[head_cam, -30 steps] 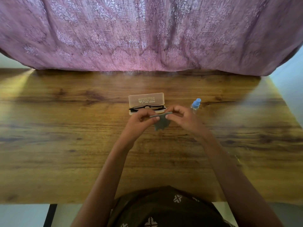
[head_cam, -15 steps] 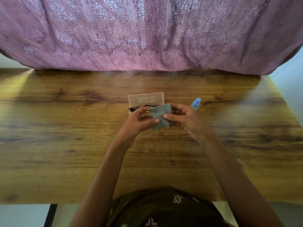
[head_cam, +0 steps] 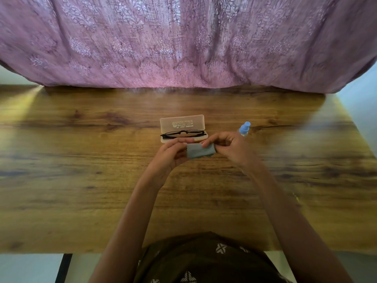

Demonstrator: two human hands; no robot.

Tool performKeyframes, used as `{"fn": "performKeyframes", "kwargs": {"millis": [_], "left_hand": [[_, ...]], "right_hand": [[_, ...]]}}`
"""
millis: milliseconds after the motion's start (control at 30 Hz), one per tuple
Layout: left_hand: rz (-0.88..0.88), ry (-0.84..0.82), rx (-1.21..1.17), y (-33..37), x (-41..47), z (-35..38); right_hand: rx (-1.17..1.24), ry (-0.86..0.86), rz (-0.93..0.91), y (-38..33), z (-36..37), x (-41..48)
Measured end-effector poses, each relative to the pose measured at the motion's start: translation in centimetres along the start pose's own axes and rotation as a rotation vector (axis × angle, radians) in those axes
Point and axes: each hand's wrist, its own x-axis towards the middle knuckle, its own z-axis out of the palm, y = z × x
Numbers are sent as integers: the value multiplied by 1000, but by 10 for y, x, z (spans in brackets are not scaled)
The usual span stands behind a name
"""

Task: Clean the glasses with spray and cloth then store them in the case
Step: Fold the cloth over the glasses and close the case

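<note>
Both hands pinch the grey cleaning cloth point(head_cam: 199, 151) between them, left hand point(head_cam: 171, 154) at its left edge and right hand point(head_cam: 228, 148) at its right, just in front of the open case point(head_cam: 182, 124), where the black glasses point(head_cam: 182, 134) lie in the tray. Step judged: folding the cloth; shutting the lid next calls for a freed hand. The blue-capped spray bottle point(head_cam: 244, 128) stands just behind the right hand, apart from the case; a pink drape point(head_cam: 183, 41) hangs beyond the table point(head_cam: 81, 180).

The person wears a dark brown garment point(head_cam: 195, 260) scattered with small white motifs point(head_cam: 221, 248) (hatched crosses, it seems). From the left hand point(head_cam: 169, 158) and the right hand point(head_cam: 230, 148) back to the frame's edge, both arms are uncovered.
</note>
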Motion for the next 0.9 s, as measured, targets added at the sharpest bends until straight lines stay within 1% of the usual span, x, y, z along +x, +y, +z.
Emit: {"fn": "performKeyframes", "kwargs": {"millis": [67, 167, 200, 300, 333, 400, 467, 533, 600, 667, 700, 733, 767, 833, 900], "left_hand": [[-3, -21, -9, 0, -1, 0], [13, -22, 69, 0, -1, 0], [24, -4, 80, -1, 1, 1], [96, 46, 83, -2, 3, 2], [120, 43, 93, -2, 4, 1], [152, 24, 114, -3, 4, 1], [174, 34, 166, -5, 4, 1], [236, 115, 271, -6, 5, 0], [350, 283, 455, -9, 5, -5], [435, 465, 711, -11, 8, -16], [426, 521, 810, -13, 11, -22], [378, 541, 857, -15, 14, -28], [298, 536, 853, -17, 18, -33], [134, 476, 754, -18, 26, -41], [69, 385, 588, -19, 31, -47]], "right_hand": [[1, -3, -8, 2, 0, 0], [39, -11, 26, 6, 1, 1], [95, -1, 66, 8, 1, 1], [369, 11, 208, 11, 0, 2], [373, -4, 226, 13, -1, 1], [246, -55, 248, 14, -1, 1], [158, -47, 230, 16, 1, 0], [150, 31, 219, 17, 1, 2], [134, 90, 220, 19, 0, 3], [76, 110, 220, 20, -1, 3], [20, 118, 207, 19, -1, 3], [-46, 127, 190, 19, -1, 4], [-117, 133, 174, 19, -1, 4], [-247, 130, 149, 18, 0, 6], [-312, 124, 125, 17, 2, 8]]}}
